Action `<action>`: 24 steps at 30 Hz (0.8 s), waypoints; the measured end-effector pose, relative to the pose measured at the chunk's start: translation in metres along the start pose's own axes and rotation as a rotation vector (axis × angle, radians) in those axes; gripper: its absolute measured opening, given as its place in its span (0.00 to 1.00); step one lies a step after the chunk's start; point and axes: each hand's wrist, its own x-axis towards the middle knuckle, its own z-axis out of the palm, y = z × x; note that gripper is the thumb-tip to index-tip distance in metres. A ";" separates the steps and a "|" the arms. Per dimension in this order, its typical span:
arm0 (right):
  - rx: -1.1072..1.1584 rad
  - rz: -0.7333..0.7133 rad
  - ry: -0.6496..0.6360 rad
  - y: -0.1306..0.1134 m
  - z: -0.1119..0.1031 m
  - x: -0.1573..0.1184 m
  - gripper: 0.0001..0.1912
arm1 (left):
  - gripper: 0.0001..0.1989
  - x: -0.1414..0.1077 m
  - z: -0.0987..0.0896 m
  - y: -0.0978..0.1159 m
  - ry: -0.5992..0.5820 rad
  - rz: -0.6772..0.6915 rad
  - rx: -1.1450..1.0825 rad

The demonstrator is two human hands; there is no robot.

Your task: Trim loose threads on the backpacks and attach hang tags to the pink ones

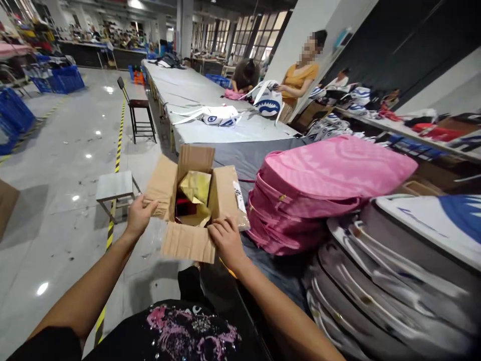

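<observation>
An open cardboard box (190,243) sits in front of me at the table's near corner, its flaps spread outward. Inside it lie crumpled yellow paper (196,186) and something dark red and black (185,206), which I cannot make out. My left hand (140,215) pinches the left flap, thumb on top. Over the box's near right corner, my right hand (228,243) is curled with its fingers on the edge. To the right of the box is a stack of pink backpacks (300,200).
Grey-and-white backpacks (376,281) are piled at the near right. The long table (188,90) stretches away, bearing a white bag (218,116). Two people (300,77) (245,75) stand along its far side. A small stool (114,186) and a tall chair (140,105) stand at left.
</observation>
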 end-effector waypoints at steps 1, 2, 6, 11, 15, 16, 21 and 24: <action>-0.007 0.042 0.054 0.023 0.005 0.006 0.11 | 0.28 0.025 0.022 0.014 -0.016 0.044 -0.022; -0.018 0.086 0.086 0.044 0.010 0.013 0.12 | 0.26 0.049 0.043 0.028 -0.034 0.081 -0.034; -0.053 0.299 0.021 0.117 0.034 0.048 0.13 | 0.23 0.137 0.126 0.063 -0.110 0.159 0.007; 0.043 0.507 -0.237 0.189 0.078 0.083 0.15 | 0.17 0.232 0.221 0.038 -0.208 0.134 0.181; 0.160 0.676 -0.429 0.229 0.099 0.104 0.21 | 0.12 0.296 0.284 0.010 -0.330 0.111 0.291; 0.180 0.709 -0.455 0.237 0.099 0.111 0.22 | 0.12 0.311 0.297 0.006 -0.379 0.114 0.299; 0.325 0.850 -0.643 0.278 0.097 0.183 0.16 | 0.14 0.388 0.357 0.001 -0.698 0.140 0.279; 0.466 0.931 -0.600 0.314 0.124 0.231 0.21 | 0.13 0.428 0.385 0.005 -0.899 0.178 0.282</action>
